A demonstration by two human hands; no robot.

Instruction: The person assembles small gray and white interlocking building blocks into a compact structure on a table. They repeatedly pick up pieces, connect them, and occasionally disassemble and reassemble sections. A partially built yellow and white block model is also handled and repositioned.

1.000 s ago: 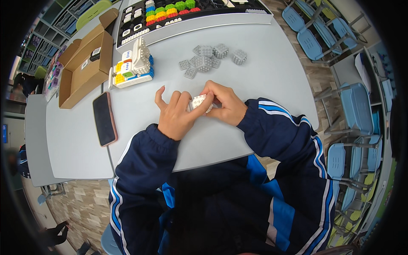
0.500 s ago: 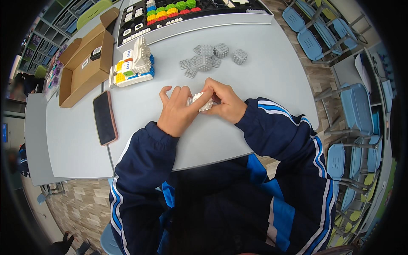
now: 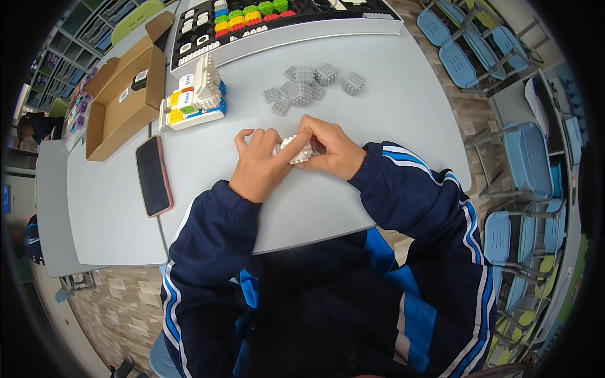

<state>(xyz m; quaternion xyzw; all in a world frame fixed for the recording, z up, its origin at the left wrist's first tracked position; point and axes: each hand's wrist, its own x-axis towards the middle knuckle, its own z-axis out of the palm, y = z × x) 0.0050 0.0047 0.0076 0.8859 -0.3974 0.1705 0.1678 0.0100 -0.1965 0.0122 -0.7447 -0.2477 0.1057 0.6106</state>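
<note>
Both hands meet over the table in front of me, closed around a white studded building block [image 3: 302, 153]. My left hand [image 3: 261, 160] grips it from the left, its index finger laid across the front and the other fingers curled. From the right, my right hand [image 3: 334, 148] pinches the block with thumb and fingers. Fingers cover part of the block, so its full shape is hidden. Just beyond my hands lies a loose group of grey studded blocks and plates [image 3: 299, 93], with one grey cube [image 3: 353, 83] apart to the right.
A built model of white, yellow and blue blocks [image 3: 195, 104] stands left of the grey pieces. Farther left are an open cardboard box [image 3: 126, 116] and a phone [image 3: 153, 176]. A tray of coloured blocks [image 3: 296, 36] spans the far side. Blue chairs [image 3: 526, 160] stand at right.
The view has shifted very slightly. My hands stay around the white block, with only a small change in finger position.
</note>
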